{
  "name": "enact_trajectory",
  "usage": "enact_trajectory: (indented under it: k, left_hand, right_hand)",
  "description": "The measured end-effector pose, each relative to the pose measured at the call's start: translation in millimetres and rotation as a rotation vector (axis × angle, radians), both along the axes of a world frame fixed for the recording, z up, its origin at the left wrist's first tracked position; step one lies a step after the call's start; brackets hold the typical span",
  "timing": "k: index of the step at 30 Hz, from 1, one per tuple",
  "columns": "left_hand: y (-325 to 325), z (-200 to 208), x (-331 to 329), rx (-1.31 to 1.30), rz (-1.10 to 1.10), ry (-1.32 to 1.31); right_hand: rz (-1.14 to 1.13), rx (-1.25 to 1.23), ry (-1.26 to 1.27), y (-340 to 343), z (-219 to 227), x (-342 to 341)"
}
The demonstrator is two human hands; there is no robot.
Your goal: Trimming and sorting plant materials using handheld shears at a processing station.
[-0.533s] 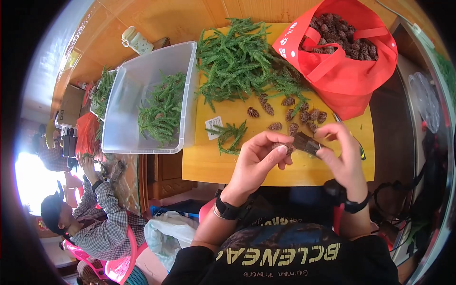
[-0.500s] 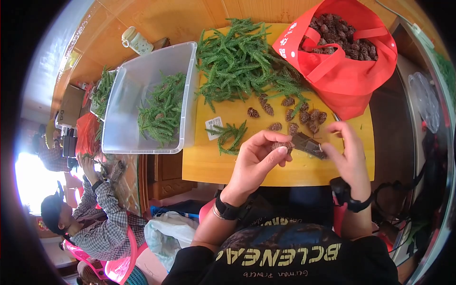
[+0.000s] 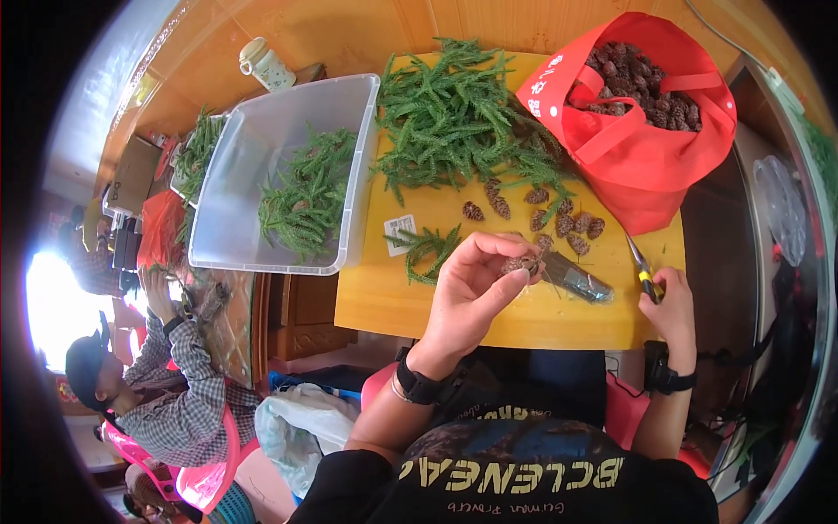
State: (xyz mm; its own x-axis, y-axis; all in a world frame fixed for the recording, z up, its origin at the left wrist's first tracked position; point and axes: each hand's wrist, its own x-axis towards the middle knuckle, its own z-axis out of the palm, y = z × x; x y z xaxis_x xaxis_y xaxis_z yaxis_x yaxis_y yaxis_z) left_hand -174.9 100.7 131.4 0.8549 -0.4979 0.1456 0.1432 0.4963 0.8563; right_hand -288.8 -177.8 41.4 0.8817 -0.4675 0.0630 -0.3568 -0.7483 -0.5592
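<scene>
Between the thumb and fingers of my left hand [image 3: 471, 288] is a small brown pine cone [image 3: 521, 264]. My right hand [image 3: 670, 307], at the right side of the yellow table, has its fingers closed on the handles of long-nosed pliers [image 3: 642, 265], whose tips point away from me. A clear packet of thin dark pieces [image 3: 576, 279] lies between my hands. Beyond it several loose pine cones [image 3: 566, 224] are scattered. A large pile of green artificial sprigs [image 3: 445, 122] covers the far part of the table, and one sprig [image 3: 431, 253] lies apart beside a white label [image 3: 400, 234].
A red bag [image 3: 642, 183] full of pine cones stands at the far right. To the left is a clear plastic bin [image 3: 231, 192] with green sprigs inside. Another person [image 3: 188, 393] in a checked shirt works at a table on the left. A white bag [image 3: 305, 432] sits below.
My right hand has moved right and down from near the packet and taken hold of the pliers. My left hand still pinches the pine cone. The view has shifted slightly.
</scene>
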Motion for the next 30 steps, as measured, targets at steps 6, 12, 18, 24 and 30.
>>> enact_trajectory:
  k: [6, 12, 18, 24, 30]
  left_hand:
    - [-3.2, 6.1, 0.2, 0.055, 0.047, 0.102]
    - [-9.2, 2.1, 0.4, -0.021, 0.036, 0.076]
    - [-8.0, 3.4, -0.3, -0.059, 0.110, 0.062]
    - [-5.1, -0.2, 2.4, -0.104, 0.144, 0.015]
    - [-5.8, -5.4, 3.0, -0.060, 0.187, -0.041]
  right_hand:
    - [0.020, 0.239, -0.064, -2.1, 27.7, -32.6]
    - [0.367, 0.525, -0.165, 45.6, 72.8, -14.1]
    - [0.427, 0.395, -0.265, 81.1, 89.0, 15.2]
    - [0.468, 0.294, -0.347, 89.4, 93.4, 28.5]
    - [0.480, 0.262, -0.394, 93.7, 96.9, 34.0]
